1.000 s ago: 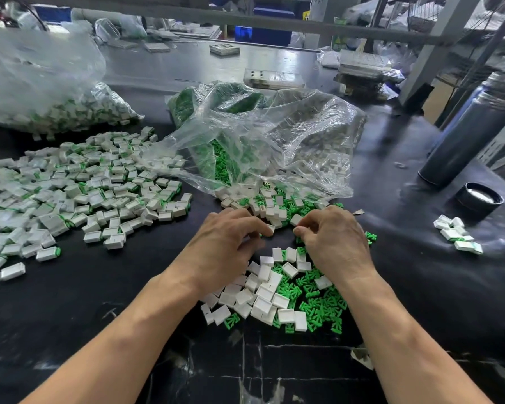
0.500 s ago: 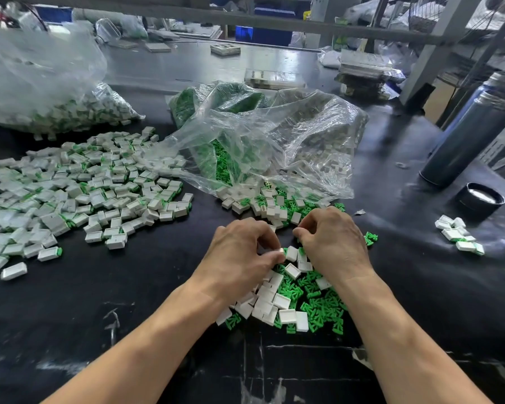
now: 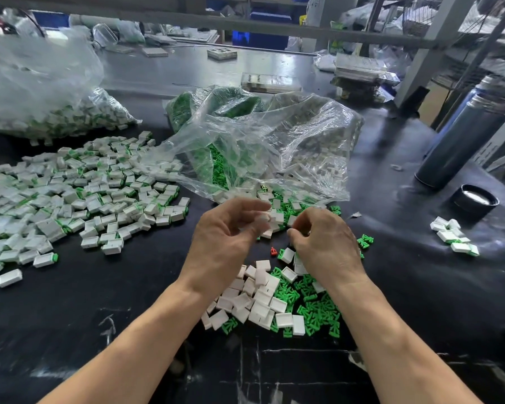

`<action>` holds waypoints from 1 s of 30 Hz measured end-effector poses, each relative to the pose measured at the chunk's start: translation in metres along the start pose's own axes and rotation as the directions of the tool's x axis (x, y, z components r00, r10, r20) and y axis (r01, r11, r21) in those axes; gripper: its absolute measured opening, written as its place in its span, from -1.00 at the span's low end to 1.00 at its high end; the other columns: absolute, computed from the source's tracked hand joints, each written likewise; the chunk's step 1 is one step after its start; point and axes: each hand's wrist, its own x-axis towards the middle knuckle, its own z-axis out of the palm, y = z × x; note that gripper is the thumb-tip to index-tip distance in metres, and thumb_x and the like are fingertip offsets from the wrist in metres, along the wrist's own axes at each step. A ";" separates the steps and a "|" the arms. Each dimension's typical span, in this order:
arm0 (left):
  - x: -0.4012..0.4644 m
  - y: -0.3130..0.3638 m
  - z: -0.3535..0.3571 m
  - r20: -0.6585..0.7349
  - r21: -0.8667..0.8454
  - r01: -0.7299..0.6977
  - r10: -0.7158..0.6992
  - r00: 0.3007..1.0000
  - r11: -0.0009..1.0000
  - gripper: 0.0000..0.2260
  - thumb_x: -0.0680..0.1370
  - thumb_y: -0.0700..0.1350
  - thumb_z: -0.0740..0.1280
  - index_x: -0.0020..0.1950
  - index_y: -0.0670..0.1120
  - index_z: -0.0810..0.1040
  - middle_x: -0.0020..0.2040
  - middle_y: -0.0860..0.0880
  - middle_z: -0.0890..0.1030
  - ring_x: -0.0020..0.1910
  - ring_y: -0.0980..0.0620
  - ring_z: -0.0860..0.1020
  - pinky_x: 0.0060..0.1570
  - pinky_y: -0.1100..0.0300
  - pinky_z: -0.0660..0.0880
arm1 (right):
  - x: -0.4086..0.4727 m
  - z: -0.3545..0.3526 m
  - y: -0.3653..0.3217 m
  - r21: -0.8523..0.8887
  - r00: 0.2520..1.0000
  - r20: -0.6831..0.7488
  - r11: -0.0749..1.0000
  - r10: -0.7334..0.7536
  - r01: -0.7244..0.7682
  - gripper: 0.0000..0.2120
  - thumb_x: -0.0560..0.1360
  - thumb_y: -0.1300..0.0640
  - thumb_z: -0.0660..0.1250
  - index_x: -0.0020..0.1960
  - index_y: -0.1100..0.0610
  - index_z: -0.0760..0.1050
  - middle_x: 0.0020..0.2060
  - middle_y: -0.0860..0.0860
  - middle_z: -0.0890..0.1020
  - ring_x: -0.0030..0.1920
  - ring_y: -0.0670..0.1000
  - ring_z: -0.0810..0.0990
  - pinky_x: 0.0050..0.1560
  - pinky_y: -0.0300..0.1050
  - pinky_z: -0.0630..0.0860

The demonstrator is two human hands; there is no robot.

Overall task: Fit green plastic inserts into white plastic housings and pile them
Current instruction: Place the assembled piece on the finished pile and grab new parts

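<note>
Loose white housings (image 3: 260, 304) and green inserts (image 3: 318, 310) lie mixed on the black table under my wrists. My left hand (image 3: 225, 243) is lifted above them, its curled fingers and thumb holding a motion-blurred white housing (image 3: 262, 222). My right hand (image 3: 324, 243) is just to the right of it, thumb and forefinger pinched round a small piece that the fingers mostly hide. The two hands' fingertips are a short gap apart. A wide pile of fitted white-and-green pieces (image 3: 85, 199) spreads over the left of the table.
An open clear bag (image 3: 260, 147) of green and white parts lies behind my hands. Another filled bag (image 3: 41, 112) sits far left. A few fitted pieces (image 3: 452, 237), a black lid (image 3: 475, 199) and a grey flask (image 3: 461, 141) stand right. One red piece (image 3: 273, 251) lies between my hands.
Both hands have lifted off the loose parts and drawn slightly apart. My left hand has come up with a white housing, uncovering the red piece on the table.
</note>
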 end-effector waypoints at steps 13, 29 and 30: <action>0.007 -0.006 -0.006 -0.068 -0.200 0.077 -0.093 0.993 0.977 -0.89 0.48 0.00 0.50 -0.06 0.00 0.71 -0.21 -0.04 0.72 -0.32 0.09 0.58 -0.34 0.25 0.48 | -0.011 -0.001 -0.008 0.698 0.999 -0.004 0.715 -0.048 0.037 -0.83 0.55 0.20 0.48 -0.09 -0.07 0.67 -0.18 -0.23 0.72 -0.12 -0.24 0.67 -0.11 -0.47 0.48; 0.007 -0.012 -0.004 0.009 -0.177 0.144 -0.144 0.989 0.974 -0.84 0.49 -0.21 0.54 -0.15 0.05 0.66 -0.22 0.02 0.69 -0.21 0.13 0.63 -0.25 0.28 0.57 | -0.015 0.003 -0.017 0.868 0.998 0.035 0.497 -0.050 -0.005 -0.85 0.51 0.23 0.52 -0.13 -0.01 0.69 -0.28 -0.04 0.72 -0.34 -0.13 0.59 -0.36 -0.31 0.48; 0.007 -0.012 -0.003 0.009 -0.178 0.141 -0.142 0.990 0.974 -0.84 0.48 -0.22 0.54 -0.14 0.03 0.65 -0.23 0.02 0.69 -0.21 0.13 0.63 -0.26 0.27 0.57 | -0.015 0.004 -0.018 0.868 0.998 0.034 0.496 -0.054 -0.003 -0.84 0.51 0.23 0.52 -0.14 -0.02 0.69 -0.29 -0.03 0.72 -0.34 -0.12 0.59 -0.36 -0.29 0.48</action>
